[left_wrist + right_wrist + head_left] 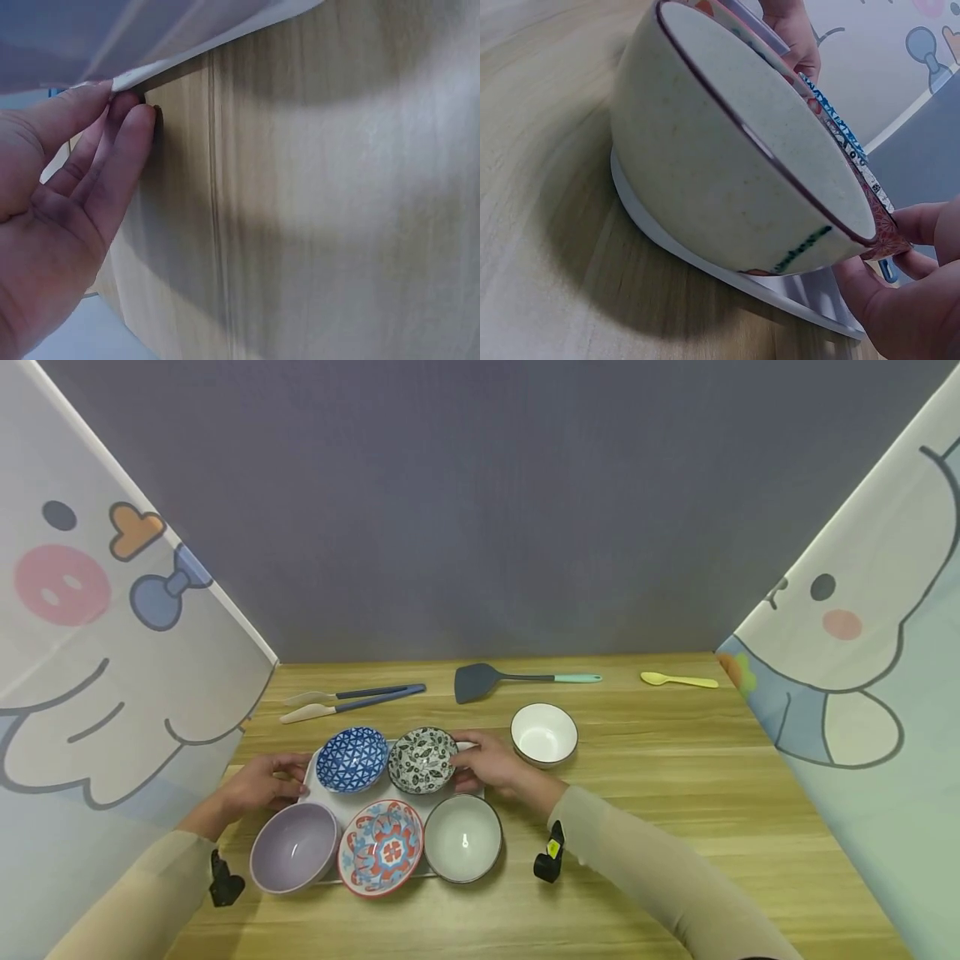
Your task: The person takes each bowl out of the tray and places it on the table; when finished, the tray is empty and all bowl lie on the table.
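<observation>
My left hand [258, 787] pinches the left edge of a white tray [326, 797], thumb above and fingertips below in the left wrist view. My right hand [491, 764] holds the right side of a black-and-white leaf-patterned bowl [422, 760] at the tray's back right; fingertips touch its rim and outer wall. Beside it sits a blue-and-white patterned bowl [352, 760]. Along the front of the tray stand a purple bowl [295, 847], a red-rimmed floral bowl [381, 848] and a cream bowl [705, 150] with a dark rim. These front bowls overhang the tray's edge.
A white bowl [543, 733] with a dark rim stands right of the tray. Behind lie tongs [375, 697] with pale tips, a dark spatula [476, 682] with a mint handle, and a yellow spoon [678, 680]. Printed side panels [840, 610] and a grey back wall enclose the wooden table.
</observation>
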A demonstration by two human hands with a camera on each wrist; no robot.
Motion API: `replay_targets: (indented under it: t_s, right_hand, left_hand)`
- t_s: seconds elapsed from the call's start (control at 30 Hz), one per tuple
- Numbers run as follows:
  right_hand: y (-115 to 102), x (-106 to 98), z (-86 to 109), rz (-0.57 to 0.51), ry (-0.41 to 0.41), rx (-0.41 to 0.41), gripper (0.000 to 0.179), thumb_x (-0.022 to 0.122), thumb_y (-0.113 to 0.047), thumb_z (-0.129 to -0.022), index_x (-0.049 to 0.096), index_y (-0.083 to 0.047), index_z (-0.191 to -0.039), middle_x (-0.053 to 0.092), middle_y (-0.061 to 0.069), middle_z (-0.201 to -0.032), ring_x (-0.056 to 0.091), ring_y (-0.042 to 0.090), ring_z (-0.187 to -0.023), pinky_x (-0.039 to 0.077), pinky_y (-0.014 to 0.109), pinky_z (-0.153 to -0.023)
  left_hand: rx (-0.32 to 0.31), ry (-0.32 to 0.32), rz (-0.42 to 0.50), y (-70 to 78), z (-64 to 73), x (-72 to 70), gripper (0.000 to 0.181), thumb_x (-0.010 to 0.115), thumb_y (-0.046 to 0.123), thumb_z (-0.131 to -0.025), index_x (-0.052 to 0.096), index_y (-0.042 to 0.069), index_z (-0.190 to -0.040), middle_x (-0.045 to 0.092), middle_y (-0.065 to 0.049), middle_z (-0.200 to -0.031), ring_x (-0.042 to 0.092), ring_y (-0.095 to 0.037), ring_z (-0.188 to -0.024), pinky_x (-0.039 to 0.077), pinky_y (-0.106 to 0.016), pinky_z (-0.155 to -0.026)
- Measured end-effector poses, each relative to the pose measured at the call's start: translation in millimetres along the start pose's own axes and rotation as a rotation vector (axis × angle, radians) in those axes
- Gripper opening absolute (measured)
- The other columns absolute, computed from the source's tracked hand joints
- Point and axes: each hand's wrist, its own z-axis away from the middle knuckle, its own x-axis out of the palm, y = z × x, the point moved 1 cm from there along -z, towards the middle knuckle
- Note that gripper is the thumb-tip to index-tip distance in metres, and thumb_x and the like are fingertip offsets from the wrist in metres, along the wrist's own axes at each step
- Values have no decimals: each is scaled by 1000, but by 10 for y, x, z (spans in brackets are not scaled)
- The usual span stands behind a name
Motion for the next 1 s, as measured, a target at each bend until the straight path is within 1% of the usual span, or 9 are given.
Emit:
replay_targets:
  t_s: [0.2, 0.33, 0.5, 0.57, 0.73, 0.87, 1.0]
  right_hand:
    - [-33, -10, 22, -23, 8, 10, 55, 61, -1, -96, 50, -7, -150, 67, 31, -118, 72, 21, -74, 65, 39, -74]
    - [-67, -44, 60, -13, -5, 15, 57, 60, -2, -96, 48, -6, -151, 66, 31, -120, 72, 22, -74, 65, 39, -74]
    - [-105, -99, 125, -7, 4, 6, 56, 63, -4, -95, 51, -8, -150, 69, 29, -115, 74, 24, -75, 65, 40, -74]
    - [-133, -132, 161, -18, 14, 8, 56, 64, -5, -95, 52, -9, -149, 70, 30, -114, 74, 24, -76, 65, 41, -75]
    - [-220, -216, 248, -66, 21, 18, 57, 64, -3, -96, 50, -10, -151, 68, 31, -117, 74, 25, -78, 65, 41, -75]
    - [-284, -291, 314, -86, 28, 17, 57, 64, -3, -95, 50, -10, -150, 69, 30, -118, 75, 26, -80, 65, 42, -75]
    - [-371, -385, 404, -106, 31, 5, 57, 64, -4, -95, 52, -11, -150, 69, 28, -120, 75, 28, -84, 64, 43, -78]
  left_hand:
    - [11, -5, -41, 20, -21, -23, 66, 76, 1, -88, 46, -12, -145, 63, -21, -114, 67, -24, -92, 64, -34, -76]
    - [22, -12, -43, 34, -36, -27, 63, 75, 1, -89, 48, -14, -144, 63, -24, -119, 67, -26, -98, 63, -34, -80]
    - [26, -3, -37, 53, -46, -35, 59, 73, -1, -89, 49, -16, -141, 64, -27, -122, 67, -27, -100, 63, -35, -82]
    - [15, 1, -18, 67, -56, -30, 58, 73, -2, -88, 50, -16, -140, 64, -27, -122, 68, -27, -99, 63, -36, -81]
    - [-4, -4, 20, 96, -65, -25, 57, 71, -6, -88, 49, -20, -138, 64, -27, -118, 69, -24, -94, 64, -36, -79]
    - [-19, -11, 31, 124, -70, -40, 56, 70, -7, -89, 48, -21, -138, 63, -27, -117, 69, -22, -90, 64, -35, -78]
    - [-28, -14, 18, 138, -93, -54, 55, 70, -7, -90, 48, -20, -139, 62, -27, -117, 69, -21, -88, 64, -35, -77]
